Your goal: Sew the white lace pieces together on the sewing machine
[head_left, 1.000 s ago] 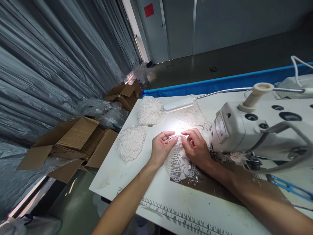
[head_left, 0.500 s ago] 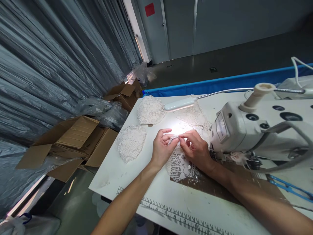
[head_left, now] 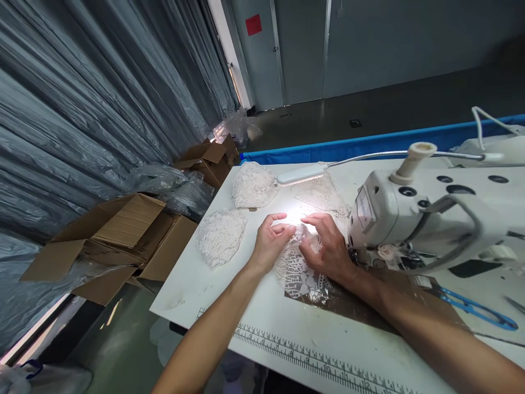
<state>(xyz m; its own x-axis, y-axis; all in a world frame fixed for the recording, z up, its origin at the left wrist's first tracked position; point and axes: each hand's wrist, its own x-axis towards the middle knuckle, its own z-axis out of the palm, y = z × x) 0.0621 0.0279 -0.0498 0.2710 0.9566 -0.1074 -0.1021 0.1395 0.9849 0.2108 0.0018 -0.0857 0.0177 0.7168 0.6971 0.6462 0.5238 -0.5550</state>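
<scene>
Head view: two bare hands on a white lace piece at a sewing table.

Left of frame, open cardboard boxes (head_left: 123, 241) sit on the floor beside grey plastic sheeting. On the white table (head_left: 213, 295), two lace stacks (head_left: 221, 236) lie left of centre. At centre, the left hand (head_left: 270, 243) pinches the upper edge of the lace piece (head_left: 293, 268), fingers closed on it. The right hand (head_left: 328, 249) rests just beside, fingers curled over the same edge; whether it grips, I cannot tell. A lit lamp (head_left: 301, 174) hangs above. Right of centre stands the sewing machine (head_left: 418, 219); blue scissors (head_left: 471, 309) lie at far right.
</scene>
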